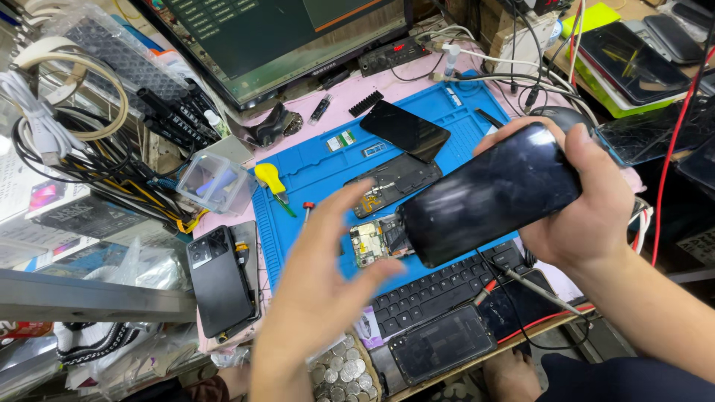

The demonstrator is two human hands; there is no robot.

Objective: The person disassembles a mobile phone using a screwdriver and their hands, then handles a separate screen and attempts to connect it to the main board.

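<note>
A dark phone is gripped by the right hand, thumb on its far edge. The left hand, blurred, is spread wide and holds nothing. Beyond its fingertips, opened phone parts lie on the blue mat; reassembly appears unfinished.

A crowded repair bench under bright, even light: a blue work mat lies on a pink tabletop, with a dark monitor standing at the back, a black keyboard at the front edge and tangled cables heaped to one side.
</note>
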